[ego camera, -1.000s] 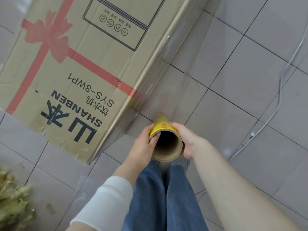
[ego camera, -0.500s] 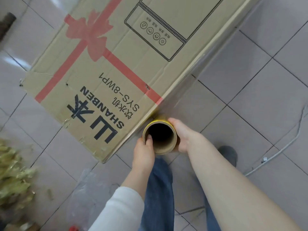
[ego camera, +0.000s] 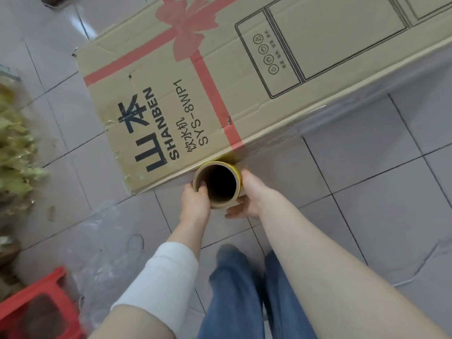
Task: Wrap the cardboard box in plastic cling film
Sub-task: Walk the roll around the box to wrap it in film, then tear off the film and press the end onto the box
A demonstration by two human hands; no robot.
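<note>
The cardboard box [ego camera: 244,81] takes up the upper middle of the head view, resting on the grey tiled floor [ego camera: 367,192]. Its brown face is printed with a red ribbon and bow, a black line drawing of an appliance with four round button icons, and the black lettering "SHANBEN" and "SYS-8WP1". The cardboard is creased, and scuffed at the near corner. Clear cling film [ego camera: 342,123] lies glossy and wrinkled along the box's right-hand side, running down to the roll [ego camera: 221,203], a wide cardboard tube with a yellow band, held upright against the box edge just below the ribbon. The left hand [ego camera: 195,204] grips the tube with fingers hooked over its rim into the hollow core; the right hand [ego camera: 247,196] cups its outside, thumb up and fingers curled beneath. A white sleeve [ego camera: 161,277] covers the left forearm, above blue jeans [ego camera: 234,289]. Crumpled clear plastic [ego camera: 105,241], a red stool [ego camera: 36,311] and dried foliage [ego camera: 14,143] are at the left.
</note>
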